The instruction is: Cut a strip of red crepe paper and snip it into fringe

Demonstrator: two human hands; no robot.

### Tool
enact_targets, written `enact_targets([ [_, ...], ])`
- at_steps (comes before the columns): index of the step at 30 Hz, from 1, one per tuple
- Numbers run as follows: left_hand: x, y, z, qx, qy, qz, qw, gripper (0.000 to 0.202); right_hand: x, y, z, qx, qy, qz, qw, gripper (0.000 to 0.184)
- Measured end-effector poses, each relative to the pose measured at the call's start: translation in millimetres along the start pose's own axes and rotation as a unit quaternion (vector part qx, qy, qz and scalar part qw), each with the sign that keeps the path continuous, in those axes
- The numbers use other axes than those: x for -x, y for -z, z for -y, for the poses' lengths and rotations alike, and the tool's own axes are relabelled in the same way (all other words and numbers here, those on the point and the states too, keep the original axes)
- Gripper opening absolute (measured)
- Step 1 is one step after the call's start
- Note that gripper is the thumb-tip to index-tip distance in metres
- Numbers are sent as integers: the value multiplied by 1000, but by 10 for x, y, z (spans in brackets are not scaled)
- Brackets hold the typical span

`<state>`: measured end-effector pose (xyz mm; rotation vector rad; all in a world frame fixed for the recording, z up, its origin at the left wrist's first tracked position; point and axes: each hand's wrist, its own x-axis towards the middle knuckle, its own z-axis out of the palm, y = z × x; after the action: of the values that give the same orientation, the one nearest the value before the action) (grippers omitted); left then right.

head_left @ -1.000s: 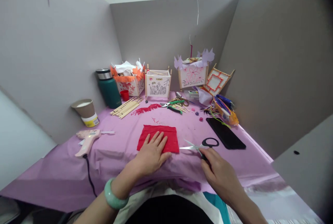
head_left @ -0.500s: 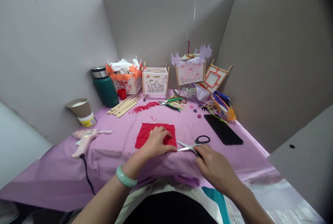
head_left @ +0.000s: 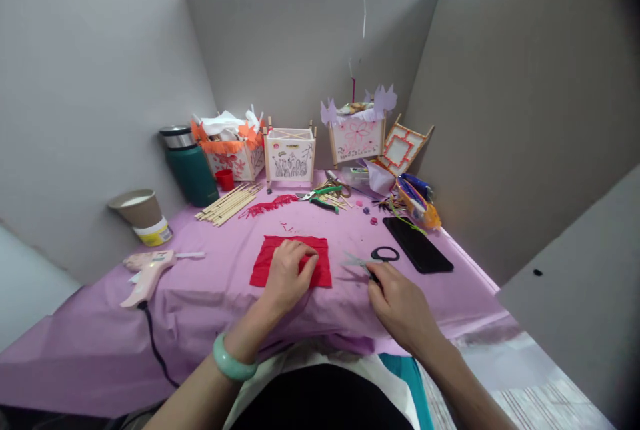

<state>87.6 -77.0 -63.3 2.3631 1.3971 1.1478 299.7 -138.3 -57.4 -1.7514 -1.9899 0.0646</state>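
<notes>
A rectangular piece of red cloth [head_left: 260, 270] lies flat at the front of the table. Over its middle is my left hand [head_left: 289, 271], fingers loosely bent, with a gap between thumb and forefinger. I see nothing gripped in it. To the right of the cloth, my right hand [head_left: 400, 297] is closed on black-handled scissors [head_left: 364, 263]. One black loop stands out beyond the fingers; the other is hidden in the hand. The blades are spread, somewhat blurred, pointing left toward the cloth but apart from it.
Behind lie red fringe [head_left: 270, 206], green-handled pliers [head_left: 327, 205] and wooden sticks [head_left: 229, 205]. A glue gun [head_left: 149, 277], paper cup [head_left: 143, 211] and green flask [head_left: 193, 173] stand left. At right is a black phone [head_left: 417, 245]. Decorated box frames [head_left: 290, 160] line the back.
My left hand has lifted its thumb from the cloth's right edge and drawn back. The scissors have moved away from that edge. The whole view has shifted slightly.
</notes>
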Motion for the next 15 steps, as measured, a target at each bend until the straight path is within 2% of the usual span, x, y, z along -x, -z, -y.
enact_targets([
  [5, 36, -54, 38, -36, -1, 31, 999, 17, -206, -166, 31, 87, 2, -43, 995, 27],
  [7, 43, -76, 54, -54, -11, 40, 998, 17, -135, -199, 12, 69, 13, -100, 992, 28],
  [9, 50, -89, 56, -73, -27, 45, 996, 17, 49, -224, -78, 19, 31, -174, 984, 30],
  [12, 57, -96, 46, -91, -38, 49, 994, 18, 455, -292, -439, -30, 23, -257, 966, 22],
  [15, 57, -100, 39, -94, -37, 51, 994, 19, 846, -394, -1050, -9, -61, -298, 952, 17],
])
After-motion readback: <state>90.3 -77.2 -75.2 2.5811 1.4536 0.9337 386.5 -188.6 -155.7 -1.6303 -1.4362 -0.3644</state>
